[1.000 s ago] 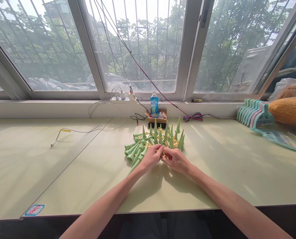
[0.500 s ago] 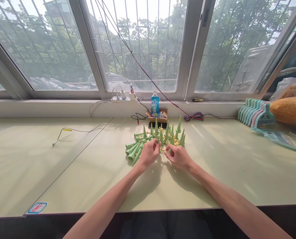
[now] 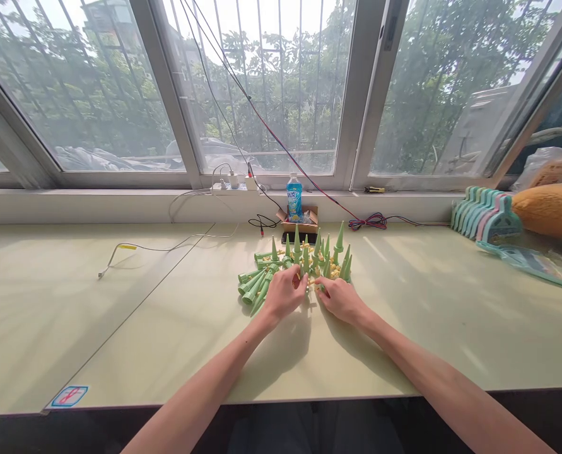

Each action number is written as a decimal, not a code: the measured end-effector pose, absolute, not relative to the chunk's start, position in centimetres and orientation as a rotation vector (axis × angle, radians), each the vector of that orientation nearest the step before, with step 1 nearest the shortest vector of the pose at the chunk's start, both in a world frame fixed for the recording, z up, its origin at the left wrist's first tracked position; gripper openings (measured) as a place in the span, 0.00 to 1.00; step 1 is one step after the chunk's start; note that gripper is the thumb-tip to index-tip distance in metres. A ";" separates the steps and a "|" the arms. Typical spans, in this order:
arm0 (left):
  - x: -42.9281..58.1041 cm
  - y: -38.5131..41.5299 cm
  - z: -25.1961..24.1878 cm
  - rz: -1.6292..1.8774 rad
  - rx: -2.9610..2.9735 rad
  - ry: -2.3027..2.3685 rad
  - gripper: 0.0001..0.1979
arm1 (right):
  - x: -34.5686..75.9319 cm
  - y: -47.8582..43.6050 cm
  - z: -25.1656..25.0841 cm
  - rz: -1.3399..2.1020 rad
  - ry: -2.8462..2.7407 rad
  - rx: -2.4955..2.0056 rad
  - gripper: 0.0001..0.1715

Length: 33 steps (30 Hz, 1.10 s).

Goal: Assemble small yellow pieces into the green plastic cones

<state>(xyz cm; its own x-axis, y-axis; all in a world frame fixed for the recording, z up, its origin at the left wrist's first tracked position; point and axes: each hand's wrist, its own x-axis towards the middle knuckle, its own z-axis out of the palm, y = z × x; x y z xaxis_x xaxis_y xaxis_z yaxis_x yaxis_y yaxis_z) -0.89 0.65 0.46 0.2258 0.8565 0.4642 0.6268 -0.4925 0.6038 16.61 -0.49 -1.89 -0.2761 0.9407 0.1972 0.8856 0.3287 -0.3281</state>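
My left hand (image 3: 284, 295) is closed in a pinch in front of a cluster of green cones. Facing it, my right hand (image 3: 341, 299) is closed too, its fingertips at the far end of a small yellow piece (image 3: 311, 282) that bridges the two hands. Much of that piece hides behind the fingers. Several pointed green cones (image 3: 340, 238) stand upright just beyond my hands. More green cones (image 3: 252, 291) lie on their sides to the left, open ends facing me. Loose small yellow pieces (image 3: 336, 270) are scattered among the standing cones.
Behind the cones, a dark flat object (image 3: 299, 239) lies before a small cardboard box (image 3: 300, 226) and a blue-labelled bottle (image 3: 294, 197). Cables (image 3: 368, 221) run along the back. Pastel plastic pieces (image 3: 486, 214) stand in a row at right. The pale table (image 3: 403, 353) ends near my forearms.
My right hand has shifted slightly right and its fingers have changed their hold. My left fingertips have moved a little to the right. The cones stay where they were.
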 end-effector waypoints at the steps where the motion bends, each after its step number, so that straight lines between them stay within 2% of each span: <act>1: -0.9 0.7 0.4 1.104 2.213 1.384 0.12 | 16.6 -0.5 -1.9 0.223 -2.249 -1.627 0.15; 4: -0.9 0.8 0.3 1.030 2.201 1.362 0.09 | 16.6 -0.5 -1.9 0.241 -2.250 -1.623 0.13; 14: -0.8 0.4 0.7 1.147 2.180 1.258 0.11 | 16.6 -0.6 -1.7 0.293 -2.243 -1.645 0.10; 19: -0.8 0.4 0.6 1.033 2.213 1.306 0.15 | 16.6 -0.7 -1.7 0.283 -2.237 -1.651 0.08; 27: -1.2 0.9 0.4 0.972 2.282 1.342 0.11 | 16.5 -0.8 -1.5 0.290 -2.248 -1.630 0.05; 33: -1.5 1.4 0.0 0.966 2.322 1.347 0.13 | 16.7 -0.8 -1.8 0.295 -2.285 -1.572 0.02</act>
